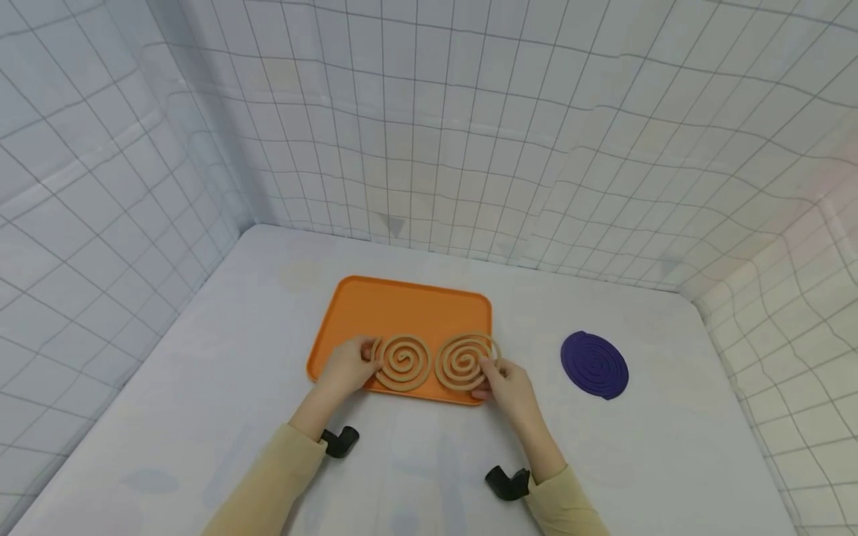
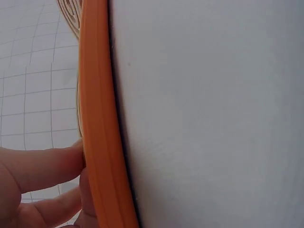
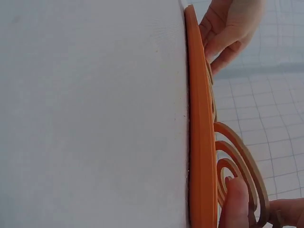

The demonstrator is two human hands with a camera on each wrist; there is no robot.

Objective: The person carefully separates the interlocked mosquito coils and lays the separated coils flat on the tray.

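Note:
Two tan mosquito coils lie side by side at the near edge of an orange tray (image 1: 402, 301). At the outer left edge of the left coil (image 1: 404, 359), my left hand (image 1: 345, 366) pinches it between thumb and fingers. The right coil (image 1: 462, 362) is gripped at its right side by my right hand (image 1: 511, 385), thumb on top. In the right wrist view this coil (image 3: 247, 161) is tilted up off the tray, its rings spread apart. The tray's rim (image 2: 97, 95) hides most of the left coil in the left wrist view.
A purple coil disc (image 1: 594, 365) lies on the white table (image 1: 657, 417) to the right of the tray. Grid-patterned sheets (image 1: 436, 134) hang as walls at the back and both sides. Black wrist mounts (image 1: 340, 442) stick out from both forearms.

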